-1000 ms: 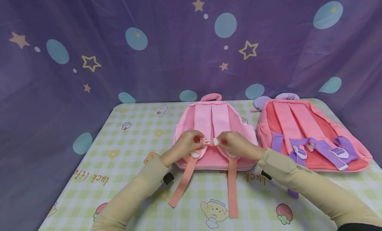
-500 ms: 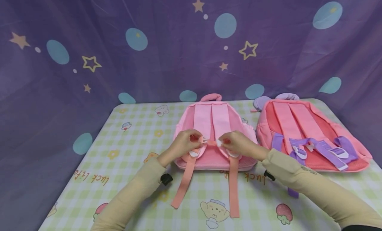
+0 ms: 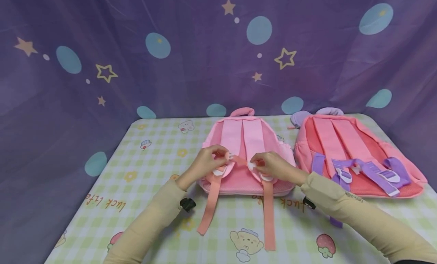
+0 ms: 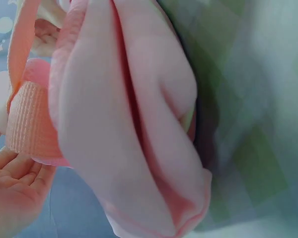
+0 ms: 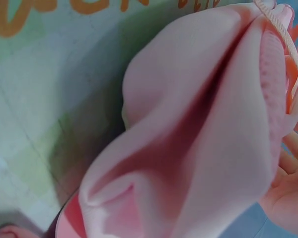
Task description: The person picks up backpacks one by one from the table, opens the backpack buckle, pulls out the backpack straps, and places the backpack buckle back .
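Note:
A light pink backpack (image 3: 235,186) lies on the table with its shoulder straps facing up. Between finger and thumb, my left hand (image 3: 209,160) pinches the pronged half of a side-release buckle (image 3: 228,156). My right hand (image 3: 273,166) pinches the white socket half (image 3: 251,165). The two halves are apart, with orange webbing (image 3: 240,160) stretching across between the hands. Two loose orange strap ends (image 3: 209,205) hang toward the front. In the left wrist view, the bag's pale side (image 4: 99,114) fills the middle, and orange webbing (image 4: 32,119) passes by the left hand.
A coral pink backpack (image 3: 362,154) with purple straps (image 3: 375,171) lies close on the right. A small lilac round pouch (image 3: 300,118) sits by its top. The checked tablecloth (image 3: 153,161) extends left and front; a purple curtain (image 3: 191,78) hangs behind.
My left hand has drawn left and slightly up with the pronged buckle half. The right hand has shifted slightly right. The gap between the halves has widened, and the left strap end has swung.

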Demonstrator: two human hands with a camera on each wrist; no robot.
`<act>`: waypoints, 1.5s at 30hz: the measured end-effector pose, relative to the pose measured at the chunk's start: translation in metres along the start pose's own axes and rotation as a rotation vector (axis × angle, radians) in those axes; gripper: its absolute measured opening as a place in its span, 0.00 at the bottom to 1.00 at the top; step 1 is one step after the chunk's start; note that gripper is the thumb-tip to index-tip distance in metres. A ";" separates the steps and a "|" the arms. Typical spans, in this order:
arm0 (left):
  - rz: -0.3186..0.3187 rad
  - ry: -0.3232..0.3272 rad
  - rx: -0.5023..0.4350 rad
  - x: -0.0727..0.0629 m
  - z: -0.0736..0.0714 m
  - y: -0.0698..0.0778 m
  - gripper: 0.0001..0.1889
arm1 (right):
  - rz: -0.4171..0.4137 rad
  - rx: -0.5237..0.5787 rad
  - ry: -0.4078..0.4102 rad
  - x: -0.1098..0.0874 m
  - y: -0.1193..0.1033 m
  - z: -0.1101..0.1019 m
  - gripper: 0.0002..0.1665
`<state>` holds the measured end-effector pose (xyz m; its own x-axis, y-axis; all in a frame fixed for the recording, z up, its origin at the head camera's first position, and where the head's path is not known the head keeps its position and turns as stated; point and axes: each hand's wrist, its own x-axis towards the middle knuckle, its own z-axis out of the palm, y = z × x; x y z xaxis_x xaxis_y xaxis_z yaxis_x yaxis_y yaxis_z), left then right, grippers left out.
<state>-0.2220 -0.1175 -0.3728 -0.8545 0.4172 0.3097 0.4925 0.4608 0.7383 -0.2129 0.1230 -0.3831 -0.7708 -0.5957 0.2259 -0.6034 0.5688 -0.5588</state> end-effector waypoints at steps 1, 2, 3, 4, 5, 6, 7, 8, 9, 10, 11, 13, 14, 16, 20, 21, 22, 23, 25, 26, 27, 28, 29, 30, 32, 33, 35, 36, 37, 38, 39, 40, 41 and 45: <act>0.000 0.002 -0.007 0.000 -0.001 0.000 0.10 | 0.002 -0.001 0.000 0.000 0.000 0.000 0.10; 0.000 0.005 -0.011 0.000 -0.001 0.000 0.10 | 0.004 -0.001 -0.001 0.000 0.000 0.001 0.10; -0.001 0.007 -0.017 0.000 -0.002 0.001 0.10 | 0.005 -0.001 0.000 0.000 0.000 0.001 0.10; -0.001 0.010 -0.017 0.000 -0.002 0.001 0.10 | 0.004 -0.001 0.001 0.000 0.001 0.002 0.11; 0.001 0.014 -0.015 0.000 -0.003 0.001 0.10 | -0.002 -0.003 0.002 0.000 0.001 0.002 0.11; 0.001 0.019 -0.014 0.000 -0.003 0.001 0.10 | -0.007 -0.004 0.003 -0.001 0.002 0.002 0.11; 0.002 0.024 -0.014 0.000 -0.003 0.001 0.11 | -0.011 -0.002 0.003 -0.001 0.002 0.002 0.12; 0.003 0.028 -0.015 0.000 -0.004 0.002 0.11 | -0.010 0.002 0.001 -0.001 0.002 0.002 0.12; 0.004 0.032 -0.016 0.000 -0.004 0.002 0.11 | -0.013 0.006 -0.002 -0.001 0.002 0.002 0.12; 0.007 0.037 -0.016 0.000 -0.004 0.003 0.12 | -0.016 0.007 -0.005 -0.001 0.002 0.002 0.12; 0.009 0.040 -0.019 0.000 -0.004 0.004 0.12 | -0.019 0.011 -0.008 -0.001 0.002 0.002 0.13; 0.011 0.043 -0.034 0.000 -0.005 0.004 0.12 | -0.012 0.023 -0.016 -0.001 0.001 0.002 0.13; 0.012 0.044 -0.042 0.000 -0.004 0.004 0.12 | -0.011 0.026 -0.017 0.000 0.001 0.002 0.13; 0.016 0.045 -0.052 0.001 -0.004 0.004 0.12 | -0.002 0.037 -0.018 0.001 0.000 0.002 0.13; 0.019 0.044 -0.047 0.001 -0.004 0.004 0.12 | 0.041 0.097 -0.006 0.004 -0.003 -0.002 0.14; 0.023 0.044 -0.042 0.001 -0.004 0.005 0.12 | 0.053 0.116 -0.002 0.005 -0.004 -0.003 0.14; 0.030 0.044 -0.037 0.001 -0.004 0.005 0.12 | 0.059 0.134 0.002 0.007 -0.004 -0.004 0.14; 0.039 0.043 -0.032 0.001 -0.004 0.005 0.12 | 0.064 0.151 0.005 0.008 -0.005 -0.005 0.14; 0.057 0.042 -0.027 0.001 -0.004 0.005 0.12 | 0.068 0.174 0.008 0.012 -0.006 -0.008 0.14; 0.065 0.042 -0.028 0.001 -0.004 0.004 0.12 | 0.061 0.178 0.007 0.013 -0.006 -0.008 0.14; 0.072 0.041 -0.030 0.001 -0.004 0.004 0.11 | 0.054 0.180 0.004 0.015 -0.006 -0.009 0.14; 0.077 0.041 -0.030 0.001 -0.004 0.004 0.11 | 0.046 0.184 0.002 0.016 -0.007 -0.010 0.14; 0.081 0.041 -0.033 0.001 -0.004 0.003 0.11 | 0.041 0.189 0.001 0.017 -0.008 -0.011 0.14; 0.081 0.040 -0.036 0.001 -0.003 0.003 0.11 | 0.039 0.198 -0.002 0.019 -0.008 -0.011 0.14; 0.086 0.041 -0.040 0.001 -0.003 0.003 0.11 | 0.032 0.216 -0.006 0.021 -0.009 -0.011 0.15; 0.089 0.041 -0.041 0.001 -0.003 0.003 0.11 | 0.031 0.227 -0.007 0.022 -0.010 -0.011 0.14; 0.091 0.042 -0.043 0.001 -0.003 0.003 0.12 | 0.034 0.241 -0.006 0.025 -0.010 -0.011 0.15; 0.092 0.042 -0.042 0.001 -0.003 0.003 0.12 | 0.035 0.248 -0.007 0.026 -0.010 -0.011 0.15; 0.092 0.042 -0.043 0.001 -0.003 0.003 0.12 | 0.038 0.253 -0.009 0.027 -0.010 -0.011 0.15; 0.096 0.042 -0.042 0.001 -0.003 0.003 0.12 | 0.044 0.262 -0.012 0.028 -0.011 -0.011 0.15; 0.097 0.041 -0.044 0.001 -0.003 0.003 0.12 | 0.050 0.272 -0.016 0.029 -0.011 -0.011 0.15; 0.097 0.041 -0.046 0.001 -0.003 0.004 0.12 | 0.058 0.282 -0.020 0.030 -0.011 -0.011 0.15; 0.097 0.040 -0.048 0.001 -0.003 0.004 0.12 | 0.064 0.294 -0.025 0.030 -0.012 -0.011 0.15; 0.092 0.039 -0.056 0.000 -0.003 0.004 0.12 | 0.087 0.341 -0.051 0.032 -0.013 -0.011 0.16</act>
<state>-0.2208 -0.1175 -0.3682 -0.8121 0.4245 0.4004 0.5606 0.3771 0.7372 -0.2320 0.1034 -0.3599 -0.7999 -0.5857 0.1308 -0.4264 0.4013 -0.8106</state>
